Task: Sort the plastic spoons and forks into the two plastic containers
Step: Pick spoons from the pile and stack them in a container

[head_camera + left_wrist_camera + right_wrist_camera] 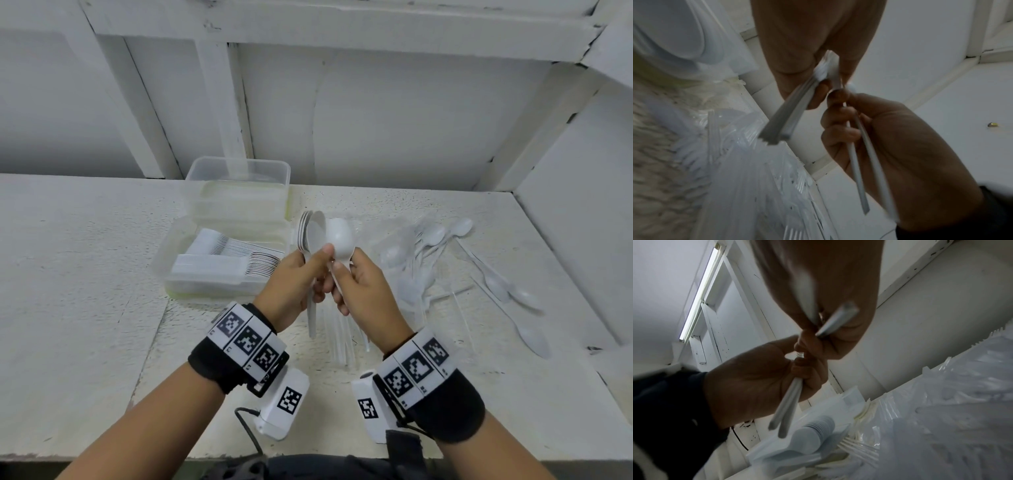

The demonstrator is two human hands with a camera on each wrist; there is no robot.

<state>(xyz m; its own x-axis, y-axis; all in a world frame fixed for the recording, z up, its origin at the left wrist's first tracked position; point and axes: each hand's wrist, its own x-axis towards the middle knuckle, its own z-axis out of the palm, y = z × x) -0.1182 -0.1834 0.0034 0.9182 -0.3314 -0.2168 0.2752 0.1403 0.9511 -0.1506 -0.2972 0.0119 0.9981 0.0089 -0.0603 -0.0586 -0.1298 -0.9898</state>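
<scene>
**Spoons gathered in both hands, container to the left**

Left of centre in the head view sat 2 clear plastic containers. The near container [222, 270] held a nested row of white spoons and what looked like a flat stack beside them; exact contents hard to tell. The far container [238, 185] stood just behind it, touching or nearly so, apparently w/o cutlery.

At centre frame, the left hand [291, 284] had its fingers curled round a bunch of spoons [310, 233], bowls up, handles pointing down toward the person. Approx 4 or more bowls showed, nested; exact count unclear. The right hand [359, 287], touching the left, pinched a spoon [340, 238] near the neck, same upright axis; the left wrist view showed 2 handles in that grip. Neither hand was open.

Judgement: the next move turned on merging the right hand's spoons into the left bunch, then carrying it left. The near container lay lower left of the grip, and the left hand was nearer to it.

Right of centre, loose spoons [493, 274] lay scattered on the white table [85, 308], approx 10, partly over clear plastic wrap. Under the hands lay clear forks [342, 346], count not readable.
</scene>
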